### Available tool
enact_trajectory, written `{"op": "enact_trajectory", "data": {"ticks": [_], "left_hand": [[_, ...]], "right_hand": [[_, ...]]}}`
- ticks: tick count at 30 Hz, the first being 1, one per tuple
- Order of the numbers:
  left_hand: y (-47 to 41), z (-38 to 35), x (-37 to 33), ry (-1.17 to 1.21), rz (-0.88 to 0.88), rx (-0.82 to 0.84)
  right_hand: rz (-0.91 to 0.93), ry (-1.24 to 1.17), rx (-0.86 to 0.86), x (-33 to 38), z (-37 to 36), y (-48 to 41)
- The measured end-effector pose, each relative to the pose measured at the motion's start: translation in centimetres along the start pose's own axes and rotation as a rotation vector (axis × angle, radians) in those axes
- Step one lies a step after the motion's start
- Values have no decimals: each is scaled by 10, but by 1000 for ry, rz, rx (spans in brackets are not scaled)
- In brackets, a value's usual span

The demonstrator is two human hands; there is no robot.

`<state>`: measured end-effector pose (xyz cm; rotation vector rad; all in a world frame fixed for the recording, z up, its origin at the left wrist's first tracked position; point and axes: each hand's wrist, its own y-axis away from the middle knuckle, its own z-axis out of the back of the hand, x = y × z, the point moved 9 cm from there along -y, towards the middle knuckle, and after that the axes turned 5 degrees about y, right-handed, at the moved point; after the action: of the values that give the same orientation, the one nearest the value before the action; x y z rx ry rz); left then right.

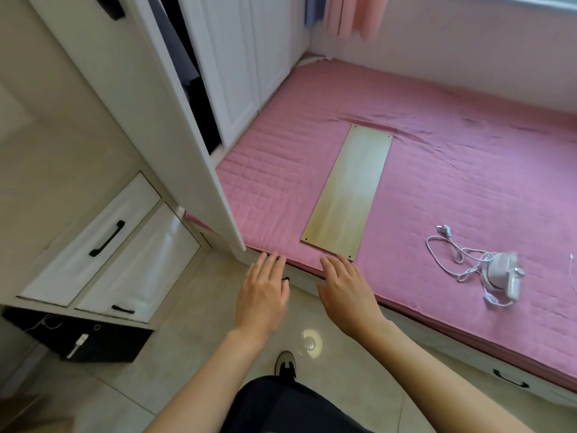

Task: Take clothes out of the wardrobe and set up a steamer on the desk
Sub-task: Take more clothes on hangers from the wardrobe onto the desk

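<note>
A white handheld steamer (502, 275) lies on the pink mattress (452, 170) at the right, its white cord and plug (443, 245) tangled beside it. The white wardrobe door (162, 114) stands open at the left, and dark hanging clothes (193, 79) show in the gap behind it. A pale wooden board (349, 192) lies flat on the mattress. My left hand (263, 295) and my right hand (346, 292) hover side by side with straight fingers near the mattress's front edge, just below the board, and hold nothing.
White drawers with black handles (107, 239) stand at the left, above a dark box (93, 339). Pink curtains (352, 14) hang at the back. Beige floor tiles (187, 354) lie below, with my shoe (285, 365) on them. The bed base carries a black handle (510, 379).
</note>
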<state>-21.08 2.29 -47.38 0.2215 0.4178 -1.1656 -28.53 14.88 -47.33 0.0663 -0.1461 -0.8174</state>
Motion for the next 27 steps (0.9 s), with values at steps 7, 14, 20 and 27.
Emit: {"op": "enact_trajectory", "data": {"ticks": [7,14,20,27], "left_hand": [[-93,20,13,12,-13,-23],[-178,33,24,-13,43,-52],[-260,54,39,-45,148,-146],[-346,104,62,-49,272,-298]], "right_hand": [[17,-33,-53,-8,29,-89],[109,-29,-68,-14,54,-181],[230,-23,-102,-21,80,-278],[402,-23,-143,-3,131,-388]]}}
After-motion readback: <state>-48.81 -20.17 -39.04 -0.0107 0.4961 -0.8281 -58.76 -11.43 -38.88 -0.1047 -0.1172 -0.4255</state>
